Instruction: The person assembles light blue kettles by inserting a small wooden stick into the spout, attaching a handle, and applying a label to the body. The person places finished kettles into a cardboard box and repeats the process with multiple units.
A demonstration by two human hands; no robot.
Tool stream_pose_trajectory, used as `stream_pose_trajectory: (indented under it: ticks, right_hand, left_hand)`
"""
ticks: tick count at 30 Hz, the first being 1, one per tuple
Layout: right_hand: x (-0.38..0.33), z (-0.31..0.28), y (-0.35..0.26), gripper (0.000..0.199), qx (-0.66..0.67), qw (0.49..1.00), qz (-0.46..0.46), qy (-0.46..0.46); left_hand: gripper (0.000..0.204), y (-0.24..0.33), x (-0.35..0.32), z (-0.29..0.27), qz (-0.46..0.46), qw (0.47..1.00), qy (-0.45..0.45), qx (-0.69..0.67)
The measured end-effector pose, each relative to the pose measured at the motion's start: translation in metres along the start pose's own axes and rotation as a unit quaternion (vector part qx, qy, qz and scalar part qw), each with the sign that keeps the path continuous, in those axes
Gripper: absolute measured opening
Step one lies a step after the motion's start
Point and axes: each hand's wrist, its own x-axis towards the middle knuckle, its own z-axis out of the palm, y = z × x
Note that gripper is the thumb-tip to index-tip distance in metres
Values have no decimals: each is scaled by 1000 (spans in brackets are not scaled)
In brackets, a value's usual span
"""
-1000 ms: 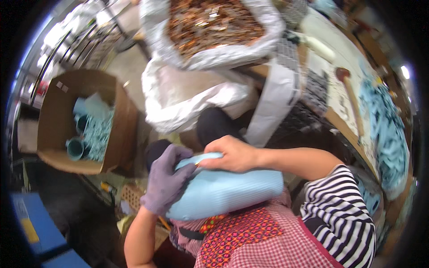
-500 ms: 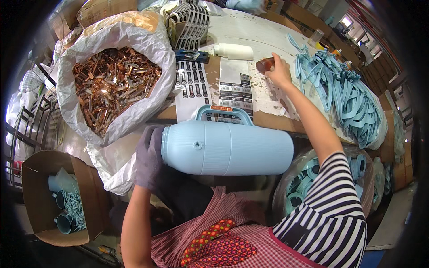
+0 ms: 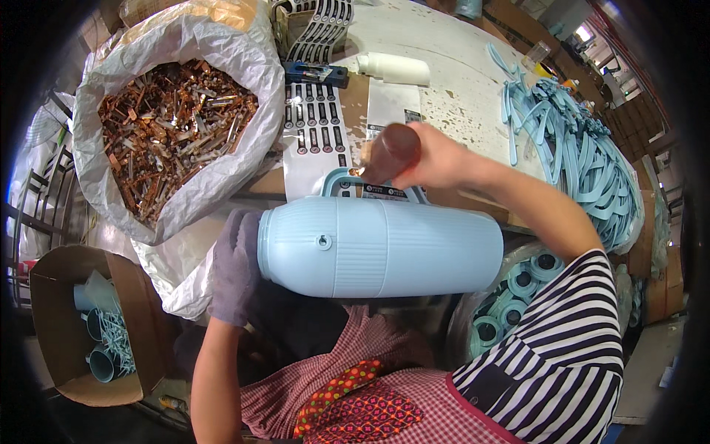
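A light-blue thermos flask (image 3: 414,248) lies on its side in front of me, ribbed round its middle. Its loop handle (image 3: 336,179) points up, and a small round fitting (image 3: 323,242) shows on its side. My left hand (image 3: 235,263), in a grey glove, is wrapped round the flask's neck end. Bare, my right hand (image 3: 436,159) grips a dark reddish-brown, bottle-like object (image 3: 396,148) over the handle. Its small pale tip (image 3: 356,172) points down toward the handle's left part. The object and my hand cover much of the handle.
A white sack (image 3: 259,111) of brown and clear plastic pieces stands left. Sticker sheets (image 3: 314,122), a blue tool (image 3: 316,75) and a white bottle (image 3: 394,68) lie on the table. Blue straps (image 3: 584,159) are heaped right. A carton (image 3: 144,296) and a bag of blue rings (image 3: 484,333) sit lower.
My right hand has brought the brown object from the table toward me, over the flask's handle. My left hand still holds the neck end; the view has shifted slightly.
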Motion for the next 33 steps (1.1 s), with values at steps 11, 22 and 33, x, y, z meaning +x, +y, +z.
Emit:
stream_pose_trajectory:
  ticks: [11,22,33]
  right_hand:
    - [16,-36,69,49,-83,959,-50,267]
    - [44,40,34,20,-110,952,-151,242]
    - [67,48,34,18,-104,952,-74,276]
  left_hand:
    - [21,-40,-19,-62,-97,973,120,-174]
    - [36,-39,-123,-241,-231,969,-88,-27]
    - [32,-80,-88,-189,-290,954,-57,50]
